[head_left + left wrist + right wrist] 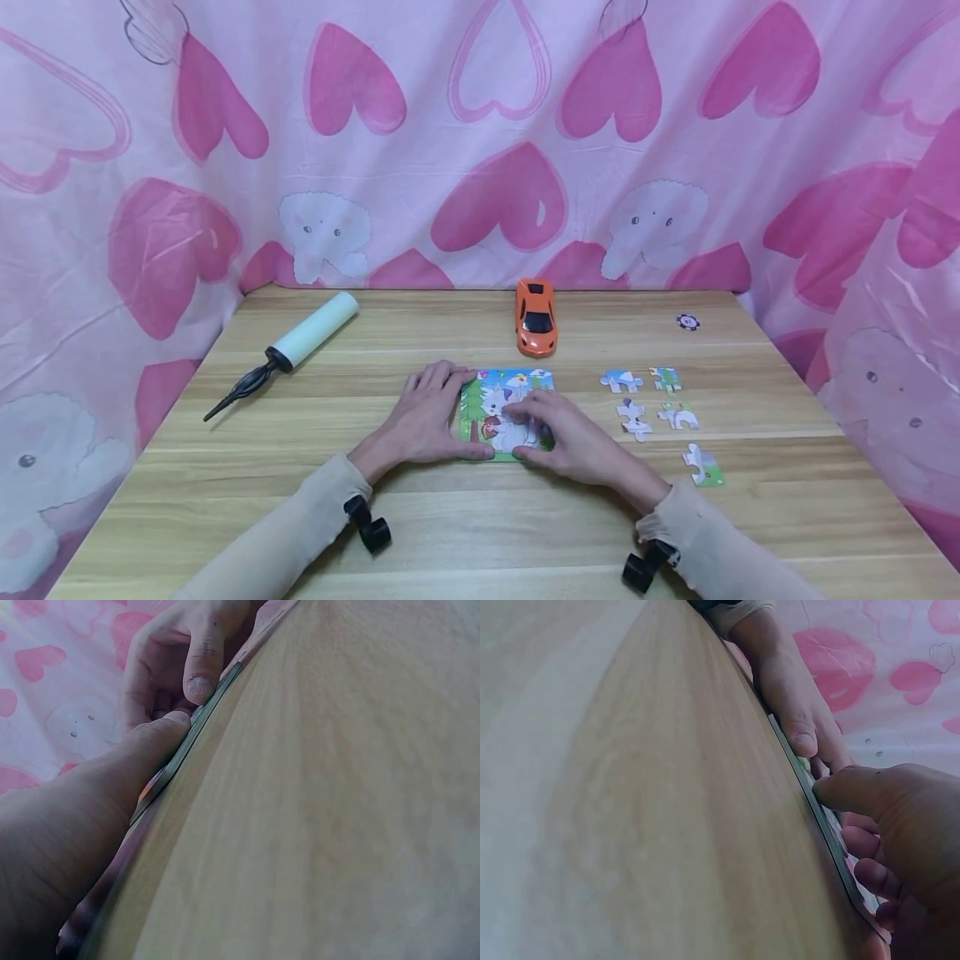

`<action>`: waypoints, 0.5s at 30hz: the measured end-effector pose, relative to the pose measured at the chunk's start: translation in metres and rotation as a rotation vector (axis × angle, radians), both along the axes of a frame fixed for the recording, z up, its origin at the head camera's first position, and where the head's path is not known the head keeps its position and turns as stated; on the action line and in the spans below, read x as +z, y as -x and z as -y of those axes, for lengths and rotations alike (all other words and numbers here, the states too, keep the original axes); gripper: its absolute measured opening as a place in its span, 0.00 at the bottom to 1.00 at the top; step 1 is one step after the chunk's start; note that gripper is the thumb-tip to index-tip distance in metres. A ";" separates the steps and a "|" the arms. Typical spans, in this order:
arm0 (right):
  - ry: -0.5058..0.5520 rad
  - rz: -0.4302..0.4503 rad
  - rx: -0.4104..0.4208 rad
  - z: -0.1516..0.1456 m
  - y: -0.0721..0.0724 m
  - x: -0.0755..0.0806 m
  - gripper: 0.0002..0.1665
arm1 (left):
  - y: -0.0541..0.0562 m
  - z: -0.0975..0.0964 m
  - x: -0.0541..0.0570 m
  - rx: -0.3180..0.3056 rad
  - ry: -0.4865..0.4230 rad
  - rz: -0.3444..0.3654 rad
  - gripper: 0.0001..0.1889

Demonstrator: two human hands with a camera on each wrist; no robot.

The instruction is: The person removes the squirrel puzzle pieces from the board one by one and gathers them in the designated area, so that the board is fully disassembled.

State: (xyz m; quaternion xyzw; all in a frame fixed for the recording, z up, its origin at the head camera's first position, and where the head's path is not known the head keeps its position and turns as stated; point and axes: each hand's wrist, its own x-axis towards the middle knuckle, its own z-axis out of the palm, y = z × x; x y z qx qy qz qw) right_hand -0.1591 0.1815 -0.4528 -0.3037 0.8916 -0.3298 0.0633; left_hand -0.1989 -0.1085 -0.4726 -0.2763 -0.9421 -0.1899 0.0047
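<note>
Left hand [426,418] spread along puzzle [492,402] edge, right hand [573,435] loosely curved; table [577,379] separates pieces [637,427]

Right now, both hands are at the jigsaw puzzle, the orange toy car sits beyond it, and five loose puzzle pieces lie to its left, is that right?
Not quite: the five loose puzzle pieces lie to the right of the jigsaw puzzle, as the head view shows. The left hand and right hand are at the puzzle, with the orange toy car beyond it.
</note>
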 end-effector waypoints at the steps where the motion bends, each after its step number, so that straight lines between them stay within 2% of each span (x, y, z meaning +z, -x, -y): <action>1: 0.004 0.004 0.002 0.000 0.000 0.000 0.34 | 0.000 0.000 0.000 0.000 0.001 0.001 0.68; 15: 0.024 0.039 0.030 0.000 0.000 -0.002 0.28 | 0.000 0.000 0.001 0.000 0.005 0.001 0.68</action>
